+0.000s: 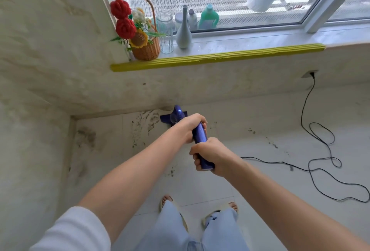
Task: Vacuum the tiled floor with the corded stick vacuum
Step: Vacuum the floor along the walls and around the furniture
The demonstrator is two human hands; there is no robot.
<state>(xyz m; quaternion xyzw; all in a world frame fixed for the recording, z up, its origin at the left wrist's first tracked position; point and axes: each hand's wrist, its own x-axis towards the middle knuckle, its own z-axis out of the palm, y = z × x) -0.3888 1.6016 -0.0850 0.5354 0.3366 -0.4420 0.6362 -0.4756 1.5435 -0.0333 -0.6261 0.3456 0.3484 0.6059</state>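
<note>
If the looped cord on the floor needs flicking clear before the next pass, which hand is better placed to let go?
Probably the right hand: the cord lies on its side, and the left hand grips the vacuum further down.

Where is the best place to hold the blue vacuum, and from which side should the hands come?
Probably on the long blue handle of the vacuum, coming from the near, upper end. The handle slopes up toward the person and is slim enough to wrap. The left hand grips farther down, the right hand grips near the top end.
</note>
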